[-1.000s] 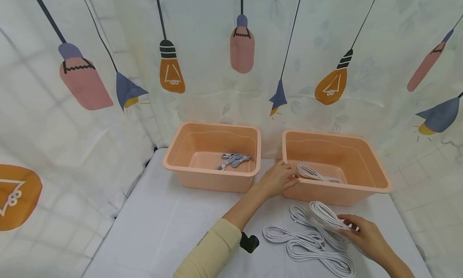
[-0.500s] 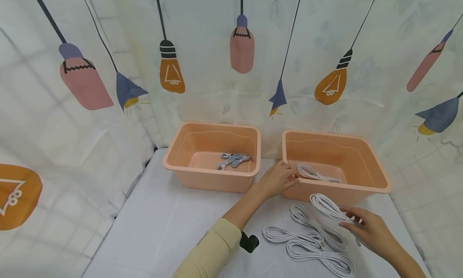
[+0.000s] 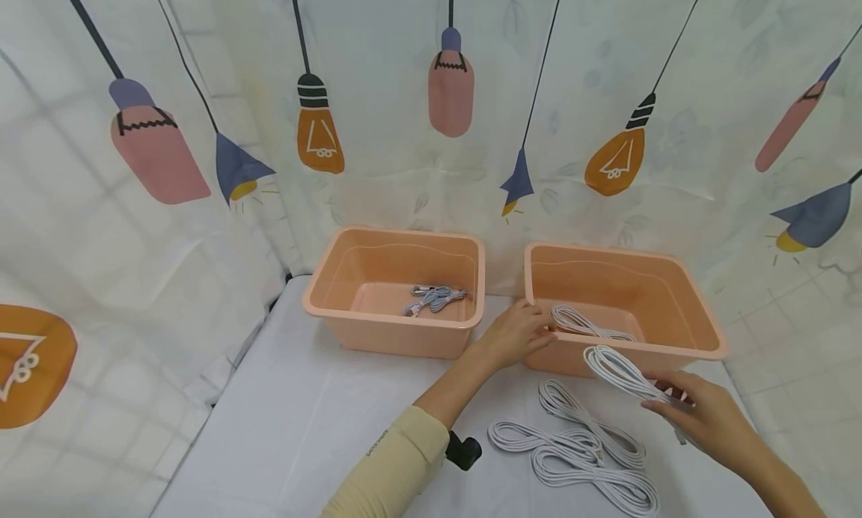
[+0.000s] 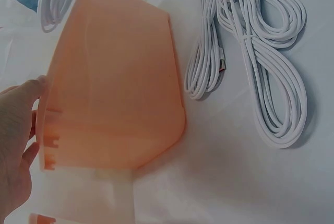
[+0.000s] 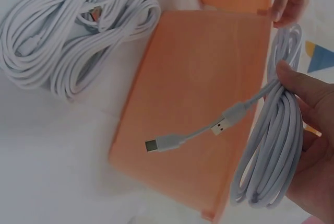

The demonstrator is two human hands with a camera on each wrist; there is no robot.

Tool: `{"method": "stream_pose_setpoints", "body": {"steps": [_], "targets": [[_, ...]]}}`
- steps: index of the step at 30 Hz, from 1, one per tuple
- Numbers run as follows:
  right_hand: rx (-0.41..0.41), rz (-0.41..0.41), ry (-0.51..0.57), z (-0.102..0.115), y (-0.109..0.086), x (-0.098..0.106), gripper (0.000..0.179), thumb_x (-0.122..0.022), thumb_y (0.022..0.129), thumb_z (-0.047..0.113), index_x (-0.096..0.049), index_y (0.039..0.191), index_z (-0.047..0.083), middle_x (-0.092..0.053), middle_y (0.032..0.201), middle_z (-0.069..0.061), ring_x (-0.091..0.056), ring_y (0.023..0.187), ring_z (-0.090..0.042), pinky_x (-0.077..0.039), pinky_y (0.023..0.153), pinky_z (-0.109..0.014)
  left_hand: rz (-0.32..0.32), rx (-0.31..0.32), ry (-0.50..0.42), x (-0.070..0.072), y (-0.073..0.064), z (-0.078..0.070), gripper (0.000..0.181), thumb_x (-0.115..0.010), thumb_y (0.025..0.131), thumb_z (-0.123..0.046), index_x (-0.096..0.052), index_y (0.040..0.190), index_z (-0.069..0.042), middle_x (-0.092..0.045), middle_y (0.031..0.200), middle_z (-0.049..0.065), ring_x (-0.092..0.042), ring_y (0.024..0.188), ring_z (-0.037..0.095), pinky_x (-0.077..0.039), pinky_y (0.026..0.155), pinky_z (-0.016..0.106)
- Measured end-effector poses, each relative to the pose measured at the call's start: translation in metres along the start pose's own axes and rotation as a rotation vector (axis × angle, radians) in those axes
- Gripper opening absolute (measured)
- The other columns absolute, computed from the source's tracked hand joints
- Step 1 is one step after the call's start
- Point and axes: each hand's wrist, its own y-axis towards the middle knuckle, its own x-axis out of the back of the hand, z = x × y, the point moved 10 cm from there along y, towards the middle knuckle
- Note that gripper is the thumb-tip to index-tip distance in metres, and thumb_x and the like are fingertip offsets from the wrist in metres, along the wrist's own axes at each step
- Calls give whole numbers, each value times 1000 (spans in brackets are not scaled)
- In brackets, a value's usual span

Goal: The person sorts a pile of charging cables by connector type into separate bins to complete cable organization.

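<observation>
My right hand [image 3: 707, 421] pinches a coiled white USB cable [image 3: 622, 372] around its middle, thumb on one side. The coil's far loop overlaps the front rim of the right peach bin [image 3: 572, 361] in the head view. Two plugs [image 5: 224, 122] dangle from the coil in the right wrist view. My left hand [image 3: 517, 332] grips that bin's rim at its near left corner, thumb and fingers on either side in the left wrist view [image 4: 15, 130]. Inside the bin lies another white cable coil [image 3: 586, 323], partly hidden by the front wall.
On the white table [image 3: 303, 428], two coiled white cables [image 3: 595, 465] lie overlapping in front of the right bin. A second peach bin [image 3: 397, 334] at left holds thinner grey cables [image 3: 438, 297]. A patterned curtain [image 3: 404, 189] hangs close behind both bins.
My right hand has lifted the white cable coil off the pile and carried it up and to the right, toward the right bin's front rim. The left hand stays put.
</observation>
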Motion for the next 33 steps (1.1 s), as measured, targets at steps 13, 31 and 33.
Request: {"method": "stream_pose_setpoints", "body": {"steps": [13,31,33], "targets": [[-1,50,-28,4,25,16,47,-91,69,-5,-76,112,4,-64,85,11,-49,70,3,-44,57,-18,-9,-5,8,1,0,0,19,-68,105,-30,-78,116,-17,-74,112,-1,-60,108,17,-50,90,25],[-11,96,-83,-5,72,31,39,-88,79,0,-74,115,0,-68,86,0,-47,70,3,-43,54,-23,13,-23,59,-1,1,-2,22,-65,107,-31,-78,119,-19,-73,114,-3,-61,112,17,-50,95,25],[-10,102,-85,-6,78,32,39,-88,79,1,-74,115,-1,-69,86,-2,-47,71,3,-43,54,-23,20,-20,55,-2,1,-2,23,-65,106,-32,-78,120,-20,-74,113,-3,-61,113,17,-50,94,25]]}}
